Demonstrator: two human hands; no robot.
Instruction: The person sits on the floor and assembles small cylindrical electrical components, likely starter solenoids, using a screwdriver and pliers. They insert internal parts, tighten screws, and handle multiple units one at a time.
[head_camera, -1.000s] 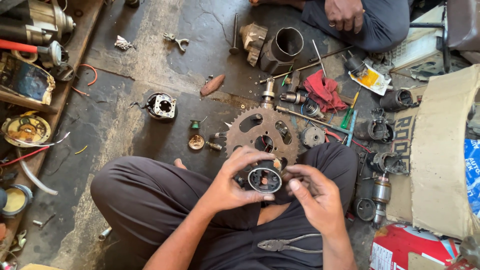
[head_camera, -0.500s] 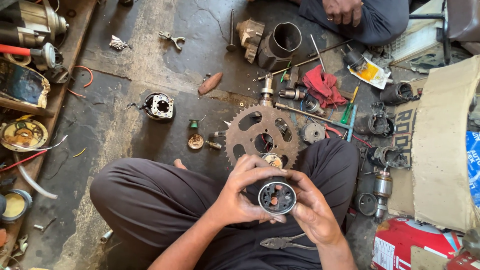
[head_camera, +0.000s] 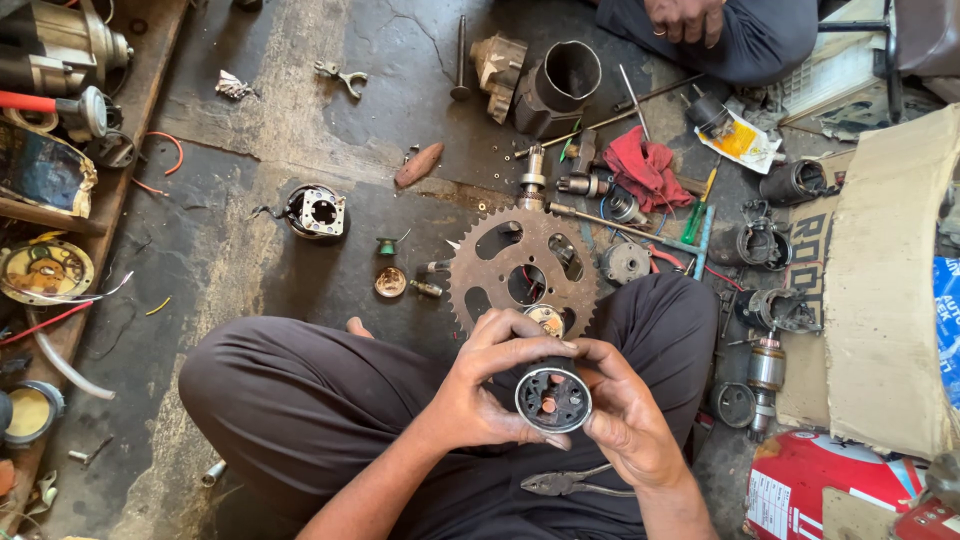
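View from above of a person sitting cross-legged on a stained concrete floor, both hands holding a small round motor housing (head_camera: 553, 399) over the lap, just below the centre of the view. The left hand (head_camera: 490, 385) wraps its body from the 9 o'clock side, fingers curled over the top and thumb beneath, clamped on it. The right hand (head_camera: 625, 415) grips it from the 3 o'clock side, fingers closed against its rim. The open end of the housing faces the camera, dark inside with copper-coloured spots.

Going left to right: at 9 o'clock a wooden ledge (head_camera: 120, 190) carries motors, a round brass-coloured plate (head_camera: 40, 272) and loose red and white wires. At 10 o'clock a small round stator (head_camera: 318, 212) lies on the floor. Just above the hands, at 12 o'clock, lies a rusty sprocket (head_camera: 522, 272). Pliers (head_camera: 570, 483) rest on the lap at 6 o'clock, just below the hands. Further up at 12 o'clock stands a dark metal cylinder (head_camera: 560, 85), with a red rag (head_camera: 648, 165) beside it at 1 o'clock. Another person's hand (head_camera: 685, 18) shows at the top edge. At 2 o'clock lies a small packet with a yellow label (head_camera: 742, 140). At 3 o'clock a large flat sheet of brown cardboard (head_camera: 880, 290) bears dark print on its left flap. At 4 o'clock, in the corner, sits a red box with a white label (head_camera: 800, 485)
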